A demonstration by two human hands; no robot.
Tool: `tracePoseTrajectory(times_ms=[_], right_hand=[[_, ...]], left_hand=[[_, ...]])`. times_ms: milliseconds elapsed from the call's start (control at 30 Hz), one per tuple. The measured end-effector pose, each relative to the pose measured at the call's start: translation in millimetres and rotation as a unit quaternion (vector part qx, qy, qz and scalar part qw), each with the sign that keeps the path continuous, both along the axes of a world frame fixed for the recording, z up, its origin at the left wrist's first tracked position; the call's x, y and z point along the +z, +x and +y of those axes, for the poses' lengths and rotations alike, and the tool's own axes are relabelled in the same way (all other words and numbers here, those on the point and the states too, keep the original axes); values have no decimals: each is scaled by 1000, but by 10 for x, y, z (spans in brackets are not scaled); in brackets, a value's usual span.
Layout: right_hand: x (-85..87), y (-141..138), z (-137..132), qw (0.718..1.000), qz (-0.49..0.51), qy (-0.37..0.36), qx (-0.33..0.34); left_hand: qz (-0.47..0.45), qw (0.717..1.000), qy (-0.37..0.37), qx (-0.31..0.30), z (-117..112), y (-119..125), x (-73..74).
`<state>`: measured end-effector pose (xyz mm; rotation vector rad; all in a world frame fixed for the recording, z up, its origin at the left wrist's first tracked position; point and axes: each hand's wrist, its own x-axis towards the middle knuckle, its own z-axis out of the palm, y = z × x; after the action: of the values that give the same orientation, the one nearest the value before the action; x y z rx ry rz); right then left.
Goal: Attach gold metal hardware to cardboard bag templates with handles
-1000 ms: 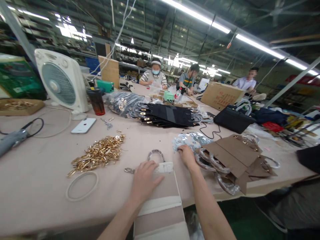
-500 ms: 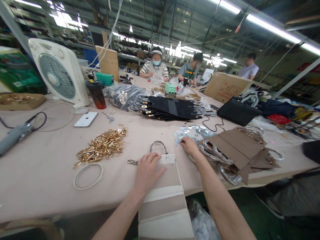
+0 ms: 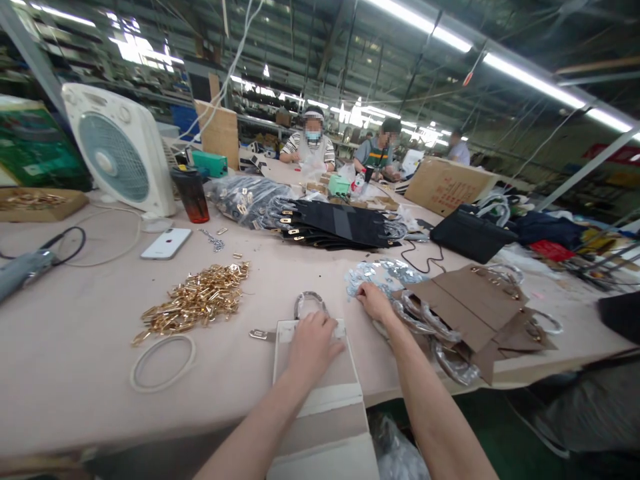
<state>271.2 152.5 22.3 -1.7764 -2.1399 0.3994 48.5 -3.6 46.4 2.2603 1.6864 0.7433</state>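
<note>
A taupe bag panel with pale reinforcement strips [image 3: 333, 437] lies in front of me, its lower part reaching past the table edge. From its top rises a plastic-wrapped handle [image 3: 311, 298], and a strap with a metal plate [image 3: 261, 335] sticks out at the left. My left hand [image 3: 314, 347] rests on the panel's upper part, palm down, thumb apart from the fingers. My right hand [image 3: 374, 301] is at the near left edge of a pile of small silvery metal plates [image 3: 383, 272], fingertips pinched together. Whatever is between those fingertips is hidden.
Gold-coloured hardware [image 3: 197, 300] and a tape roll [image 3: 164, 363] lie left. Brown bag pieces [image 3: 475, 303] stand close by my right forearm. Farther back are stacked black pieces [image 3: 345, 223], a phone [image 3: 167, 243], a tumbler [image 3: 191, 195] and a fan [image 3: 117, 150]. Co-workers sit beyond.
My left hand has moved right across the panel, uncovering its upper left corner. My right hand stays by the metal plates, fingers pinched. The camera view has shifted slightly.
</note>
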Motion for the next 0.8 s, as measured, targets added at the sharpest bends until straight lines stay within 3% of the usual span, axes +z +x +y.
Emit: tracePoseTrajectory(times_ms=[167, 367, 467, 567, 800], right_hand=[[-24, -37, -85, 996, 78, 44, -13], [162, -160, -367, 972, 218, 82, -7], [230, -291, -657, 926, 376, 35, 5], [189, -402, -949, 874, 486, -17, -4], [-54, -494, -1244, 818, 563, -109, -43]], left_hand=[[-1, 1000, -9, 13, 37, 52, -13], [5, 1000, 14, -2, -15, 64, -35], [15, 1000, 22, -7, -26, 80, -44], [24, 999, 25, -7, -25, 93, -38], [22, 999, 31, -8, -8, 90, -40]])
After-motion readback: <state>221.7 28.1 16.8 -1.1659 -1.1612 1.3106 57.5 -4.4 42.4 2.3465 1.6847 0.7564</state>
